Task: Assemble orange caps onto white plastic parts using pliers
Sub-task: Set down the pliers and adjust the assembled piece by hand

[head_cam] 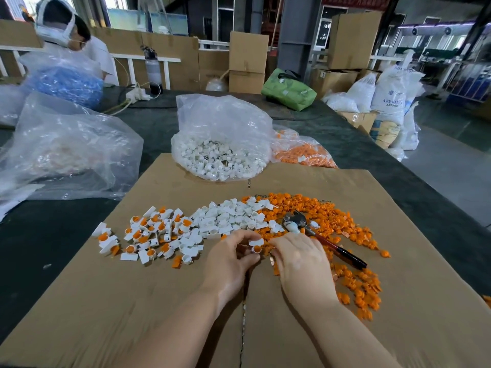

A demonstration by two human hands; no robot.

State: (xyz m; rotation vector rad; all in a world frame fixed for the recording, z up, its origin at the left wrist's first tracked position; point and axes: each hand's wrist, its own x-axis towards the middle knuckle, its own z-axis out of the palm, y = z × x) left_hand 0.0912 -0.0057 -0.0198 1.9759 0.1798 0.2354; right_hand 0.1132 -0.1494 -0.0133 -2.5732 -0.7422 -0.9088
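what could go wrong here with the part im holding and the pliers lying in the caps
1. The left hand pinches a white part by fingertips only while the right hand works at it; it could slip into the loose white parts just beyond.
2. The pliers lie in the orange caps; grabbing them may scatter caps off the cardboard.
3. Finished pieces border unfinished ones, so they could mix.

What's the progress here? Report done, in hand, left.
Done: a group of capped white parts lies at the left of the cardboard. In hand: the left hand and right hand hold one white part; pliers lie idle. Left: loose white parts, orange caps, two bags.
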